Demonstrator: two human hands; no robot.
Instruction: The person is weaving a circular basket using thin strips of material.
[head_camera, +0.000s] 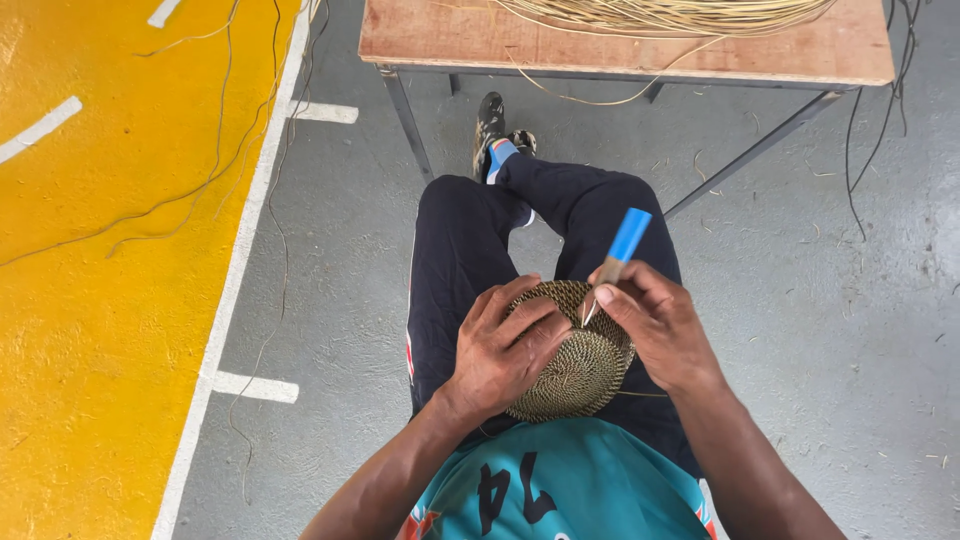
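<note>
On your lap, your left hand (505, 350) clasps the round woven basket base (580, 370), tightly coiled but small, so most weaving seems left. Your right hand (655, 325) pinches a blue-handled awl (618, 255) at its rim. Beyond, raw cane (670, 15) lies on a wooden table (450, 45); no labels show.

Lap space is taken up by the woven disc (580, 365) and both thighs. Forward reach is blocked by the wooden table (620, 50) and its metal legs (408, 122). Open grey floor (830, 300) is left on the right; loose strands (230, 150) are trailed across the left.
</note>
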